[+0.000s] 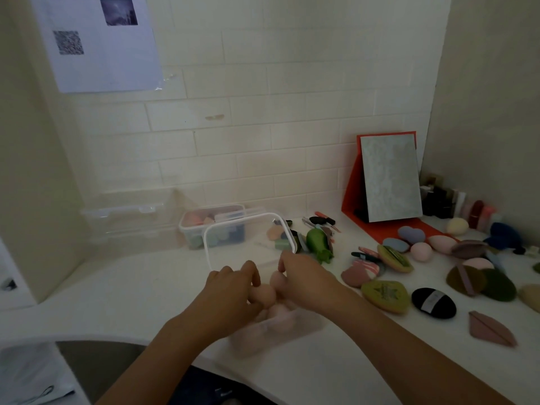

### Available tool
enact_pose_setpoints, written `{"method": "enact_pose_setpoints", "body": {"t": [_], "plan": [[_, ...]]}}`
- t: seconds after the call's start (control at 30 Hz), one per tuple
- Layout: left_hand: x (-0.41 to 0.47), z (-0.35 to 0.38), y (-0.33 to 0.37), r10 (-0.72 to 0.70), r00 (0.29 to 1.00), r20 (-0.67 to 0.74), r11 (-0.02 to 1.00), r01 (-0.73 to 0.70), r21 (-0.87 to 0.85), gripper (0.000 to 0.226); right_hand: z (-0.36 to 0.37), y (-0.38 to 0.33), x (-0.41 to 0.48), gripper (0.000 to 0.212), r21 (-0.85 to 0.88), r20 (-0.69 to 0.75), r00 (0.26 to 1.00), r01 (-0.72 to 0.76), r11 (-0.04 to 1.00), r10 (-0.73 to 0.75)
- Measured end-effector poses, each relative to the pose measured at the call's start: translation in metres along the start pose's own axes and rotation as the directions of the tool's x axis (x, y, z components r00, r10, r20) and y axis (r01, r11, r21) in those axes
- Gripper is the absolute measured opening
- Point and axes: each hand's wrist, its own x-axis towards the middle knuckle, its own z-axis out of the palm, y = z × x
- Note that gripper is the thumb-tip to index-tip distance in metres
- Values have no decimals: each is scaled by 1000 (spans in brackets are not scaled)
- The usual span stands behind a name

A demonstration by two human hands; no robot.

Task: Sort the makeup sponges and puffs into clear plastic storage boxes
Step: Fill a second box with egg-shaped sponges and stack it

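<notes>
Near the front of the white worktop, your two hands meet just above a clear plastic storage box. Your left hand has its fingers curled round a round pink makeup sponge. Your right hand pinches a second pink sponge, which touches the first. More pink shapes lie inside the box, but they are blurred. Behind your hands a clear lid with a white rim stands up. Loose puffs lie on the right, among them a black oval puff.
</notes>
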Motion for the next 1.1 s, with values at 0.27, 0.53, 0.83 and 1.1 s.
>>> {"method": "enact_pose_setpoints", "body": {"t": [0.27,0.53,0.83,1.1], "plan": [[-2,1,-5,35,999,-21,991,-37,-130,15,5,-3,9,23,-69,-14,993,-116,991,115],[4,3,-4,16,1000,-8,998,-17,-61,22,4,-6,5,21,30,-32,999,44,999,-43],[-1,-3,-7,70,994,79,951,-43,-306,19,4,-7,12,14,100,61,998,11,995,-17],[2,-5,-2,-29,996,90,984,44,-172,45,3,0,19,30,337,349,937,-130,932,5]]}}
